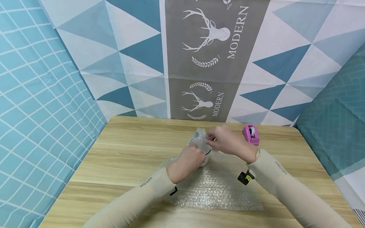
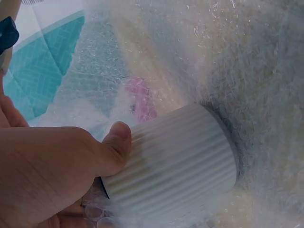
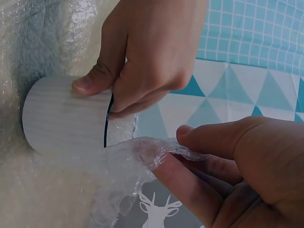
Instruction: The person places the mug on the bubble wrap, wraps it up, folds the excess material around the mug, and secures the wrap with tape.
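As the left hand (image 1: 188, 159) grips the white cup (image 3: 64, 116), thumb outside, and the right hand (image 1: 225, 140) pinches bubble wrap (image 1: 216, 192), only the wrist views show the cup's ridges (image 2: 185, 159).

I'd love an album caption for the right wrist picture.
The left hand grips a ribbed white cup while the right hand pinches clear bubble wrap near its dark rim.

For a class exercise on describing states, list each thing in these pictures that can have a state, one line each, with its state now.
Cup: standing rim up on the bubble wrap, near side uncovered.
Bubble wrap: spread on the table, far part lifted beside the cup.
Tape dispenser: tape roll loaded, untouched.
Left hand: gripping the cup near its rim.
Right hand: pinching the bubble wrap.
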Demonstrator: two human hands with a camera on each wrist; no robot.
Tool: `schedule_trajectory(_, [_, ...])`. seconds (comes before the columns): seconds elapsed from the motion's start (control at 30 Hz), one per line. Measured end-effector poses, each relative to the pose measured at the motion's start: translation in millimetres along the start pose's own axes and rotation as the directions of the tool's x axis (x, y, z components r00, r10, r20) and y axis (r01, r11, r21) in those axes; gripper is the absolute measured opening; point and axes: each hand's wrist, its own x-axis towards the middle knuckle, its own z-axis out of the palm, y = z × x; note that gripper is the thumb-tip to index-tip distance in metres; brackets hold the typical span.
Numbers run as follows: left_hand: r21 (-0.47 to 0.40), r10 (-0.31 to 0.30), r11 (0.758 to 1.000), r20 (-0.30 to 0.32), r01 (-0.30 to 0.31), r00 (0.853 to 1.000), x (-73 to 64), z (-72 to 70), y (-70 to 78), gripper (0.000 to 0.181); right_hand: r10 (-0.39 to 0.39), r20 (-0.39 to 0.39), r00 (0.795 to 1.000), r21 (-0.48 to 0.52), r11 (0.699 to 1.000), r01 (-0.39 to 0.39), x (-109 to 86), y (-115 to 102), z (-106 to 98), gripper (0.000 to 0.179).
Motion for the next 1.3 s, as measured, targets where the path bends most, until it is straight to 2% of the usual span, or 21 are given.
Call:
schedule_trajectory(0.23, [0.001, -0.01, 1.0, -0.041, 0.01, 0.999, 0.0, 2.9, 1.7, 0.036, -0.045, -0.005, 0.999, -0.025, 0.999, 0.045, 5.0, -1.0, 9.4, 0.017])
schedule_trajectory(0.47, [0.047, -0.008, 0.999, -0.081, 0.011, 0.997, -0.2, 3.0, 1.8, 0.038, -0.115, -0.027, 0.993, -0.107, 0.988, 0.111, 8.2, -1.8, 19.1, 0.022])
schedule_trajectory(0.7, [0.086, 0.0, 0.996, -0.108, 0.01, 0.994, -0.5, 4.1, 1.7, 0.04, -0.128, -0.021, 0.992, -0.131, 0.984, 0.124, 8.8, -0.6, 25.4, 0.019])
schedule_trajectory(0.87, [0.085, 0.003, 0.996, -0.115, 0.007, 0.993, -0.7, 5.5, 1.6, 0.038, -0.103, -0.013, 0.995, -0.116, 0.988, 0.101, 7.9, -3.8, 26.5, 0.017])
schedule_trajectory(1.0, [0.069, 0.005, 0.998, -0.121, 0.003, 0.993, -0.6, 6.5, 2.0, 0.034, -0.055, 0.012, 0.998, -0.095, 0.994, 0.056, 7.6, -5.8, 26.1, 0.013])
schedule_trajectory(1.2, [0.067, 0.009, 0.998, -0.113, -0.001, 0.994, -0.6, 6.4, 2.5, 0.028, 0.08, 0.065, 0.995, -0.03, 0.996, -0.078, 6.7, -5.9, 23.7, 0.025])
schedule_trajectory(1.3, [0.076, 0.014, 0.997, -0.099, -0.006, 0.995, -0.7, 5.9, 2.4, 0.028, 0.114, 0.099, 0.989, -0.012, 0.993, -0.114, 5.1, -3.5, 22.4, 0.025])
